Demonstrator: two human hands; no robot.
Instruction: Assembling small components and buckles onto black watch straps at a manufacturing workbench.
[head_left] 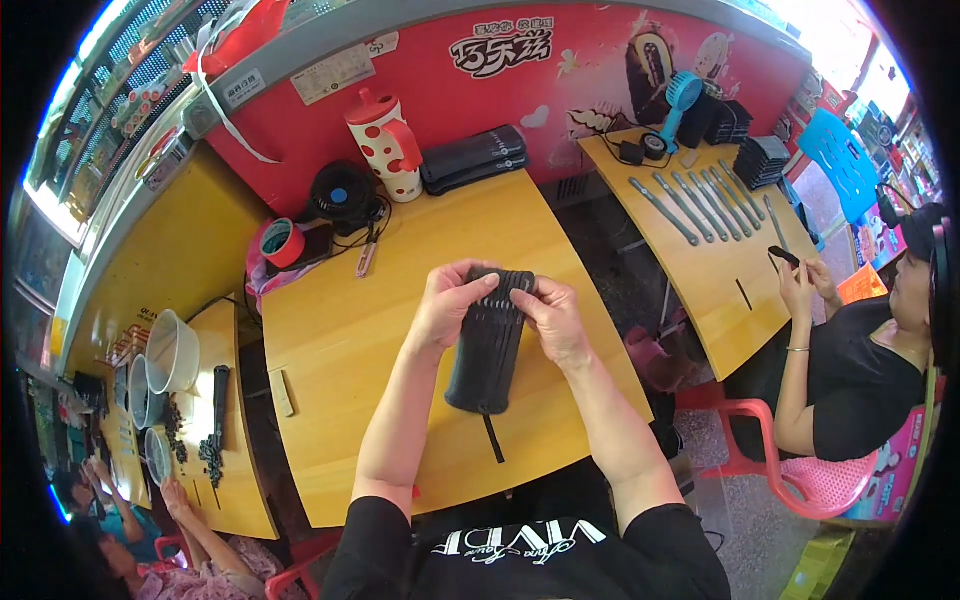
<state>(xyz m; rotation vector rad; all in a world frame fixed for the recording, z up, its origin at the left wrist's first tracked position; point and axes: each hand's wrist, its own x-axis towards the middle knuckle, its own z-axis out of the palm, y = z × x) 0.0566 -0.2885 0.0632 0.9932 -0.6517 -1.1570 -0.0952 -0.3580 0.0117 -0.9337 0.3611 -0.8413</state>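
Both hands hold up a dark grey, oblong fabric piece (487,360) over the wooden table (350,370). It looks ribbed or layered, with a row of small pale marks across its upper part. At its top left corner my left hand (450,303) pinches the edge between thumb and fingers. My right hand (553,318) grips the top right corner, thumb on the front. Fingertips behind the piece are hidden. Just below its lower end, a narrow black strip (495,440) shows against the table; whether it joins the fabric I cannot tell.
At the table's back stand a red-dotted tumbler (388,148), black fan (343,192), tape roll (282,242), cutter (368,257) and dark fabric stack (475,160). A co-worker sits right, beside a table with grey strips (665,212) and a blue fan (682,95). Others work left near bowls (172,350).
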